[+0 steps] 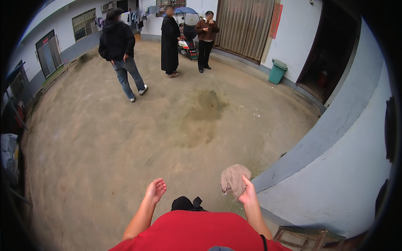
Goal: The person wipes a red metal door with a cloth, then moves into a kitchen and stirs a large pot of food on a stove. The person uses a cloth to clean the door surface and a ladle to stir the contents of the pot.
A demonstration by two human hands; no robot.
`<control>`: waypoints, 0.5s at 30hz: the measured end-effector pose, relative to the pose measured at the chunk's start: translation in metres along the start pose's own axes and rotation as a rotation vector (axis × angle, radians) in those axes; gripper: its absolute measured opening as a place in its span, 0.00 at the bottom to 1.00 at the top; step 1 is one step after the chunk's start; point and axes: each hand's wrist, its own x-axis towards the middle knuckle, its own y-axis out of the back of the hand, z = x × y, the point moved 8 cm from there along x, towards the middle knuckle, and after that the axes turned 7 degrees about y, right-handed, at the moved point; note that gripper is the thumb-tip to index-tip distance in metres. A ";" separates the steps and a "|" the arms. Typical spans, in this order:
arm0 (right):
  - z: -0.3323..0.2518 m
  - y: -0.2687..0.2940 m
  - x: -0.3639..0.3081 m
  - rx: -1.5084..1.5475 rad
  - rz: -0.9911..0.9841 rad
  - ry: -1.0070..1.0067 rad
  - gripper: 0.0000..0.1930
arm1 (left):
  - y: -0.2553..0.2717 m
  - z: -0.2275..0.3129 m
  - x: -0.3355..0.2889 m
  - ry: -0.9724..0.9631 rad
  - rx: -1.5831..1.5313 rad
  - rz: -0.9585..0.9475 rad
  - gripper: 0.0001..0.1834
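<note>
A brownish-pink cloth is bunched in my right hand, with the thumb laid over its edge and the folds hanging to the left. The fingers behind the cloth are hidden. My left hand is raised in front of me on the other side, palm turned inward, fingers loosely curved and holding nothing. Both hands are held above the concrete ground, well apart from each other.
Three people stand farther off, one in a black jacket, one in a long black coat, one in a brown top. Behind them is a scooter. A green bin stands by the wall; a white-and-grey wall curves close on my right.
</note>
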 end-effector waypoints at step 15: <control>-0.188 -0.030 0.383 0.169 0.192 0.438 0.24 | -0.446 0.217 0.432 0.135 0.241 -0.248 0.05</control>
